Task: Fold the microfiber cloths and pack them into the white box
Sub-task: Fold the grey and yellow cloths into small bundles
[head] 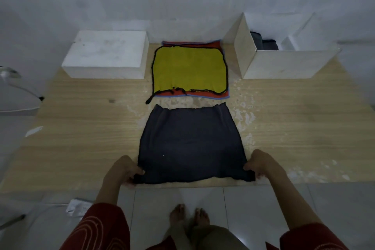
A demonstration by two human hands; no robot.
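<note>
Pinching the two near corners of the dark grey cloth [190,144]: my left hand [123,170] curls on one, my right hand [261,165] on the other. Cloth lies spread on the desk [81,128], at its near edge. Just beyond the cloth, a yellow cloth [188,69] tops a flat stack [203,94]; beyond and right of it, the open white box [284,65] holds dark cloths [265,43].

At one o'clock the white box [284,64] hides most of the dark cloths [266,43] inside (number unclear).
</note>
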